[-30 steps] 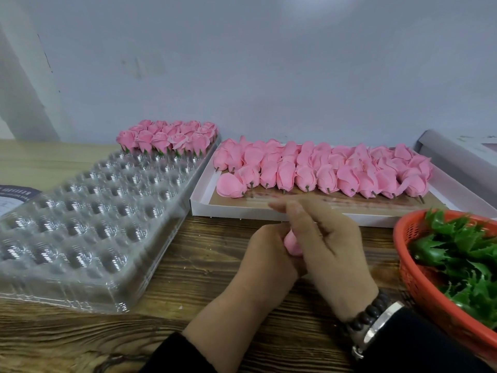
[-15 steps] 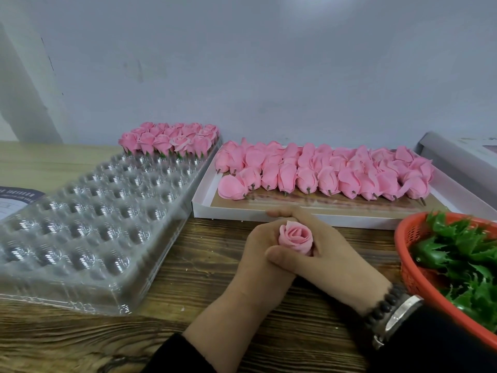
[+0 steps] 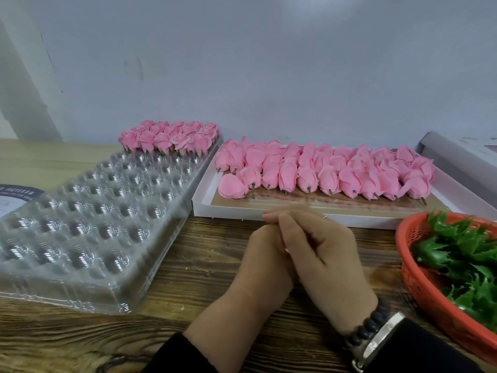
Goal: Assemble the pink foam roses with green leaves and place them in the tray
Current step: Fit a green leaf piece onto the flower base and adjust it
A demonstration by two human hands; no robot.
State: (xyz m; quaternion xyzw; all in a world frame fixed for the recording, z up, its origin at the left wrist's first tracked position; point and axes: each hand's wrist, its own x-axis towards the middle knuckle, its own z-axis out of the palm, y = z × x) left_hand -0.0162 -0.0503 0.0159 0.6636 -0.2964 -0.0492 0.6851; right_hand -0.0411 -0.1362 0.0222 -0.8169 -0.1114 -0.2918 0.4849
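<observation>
Pressing our left hand point(image 3: 265, 254) and right hand point(image 3: 326, 254) together above the wooden desk point(image 3: 193, 281), curled round something hidden, we have the clear plastic dimpled tray point(image 3: 88, 211) to their left, loose pink foam roses point(image 3: 322, 170) beyond and green plastic leaves point(image 3: 462, 254) to their right.

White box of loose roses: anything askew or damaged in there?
One rose at the front left end of the white box lies turned sideways with its petals splayed open, unlike the neat row beside it. Nothing else stands out.

Bare wood point(image 3: 209, 265) between tray point(image 3: 80, 238), basket point(image 3: 419, 286)
</observation>
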